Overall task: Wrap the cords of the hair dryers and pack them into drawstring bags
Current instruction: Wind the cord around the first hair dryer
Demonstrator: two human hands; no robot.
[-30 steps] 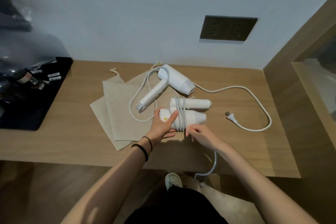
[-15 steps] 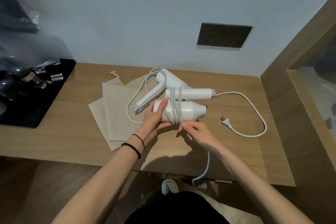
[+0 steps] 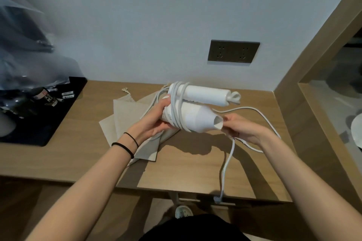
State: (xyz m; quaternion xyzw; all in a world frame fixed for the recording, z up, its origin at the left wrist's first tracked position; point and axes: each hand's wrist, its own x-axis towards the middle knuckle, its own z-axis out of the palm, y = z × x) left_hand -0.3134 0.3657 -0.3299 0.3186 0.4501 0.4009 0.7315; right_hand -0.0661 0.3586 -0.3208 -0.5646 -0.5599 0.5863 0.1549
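While left hand (image 3: pixel 156 121) grips hair dryer (image 3: pixel 193 118), right hand (image 3: pixel 240 129) pinches cord (image 3: pixel 228 159).

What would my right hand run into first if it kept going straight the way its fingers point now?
The right hand points leftward at the hair dryer's nozzle, which its fingertips already seem to touch. So it would press on the hair dryer, though depth is unclear.

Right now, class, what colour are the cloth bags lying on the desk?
Plain beige bags, clearest in the head view.

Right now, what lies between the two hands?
In the head view, the folded hair dryer with its cord wound around spans between left hand and right hand.
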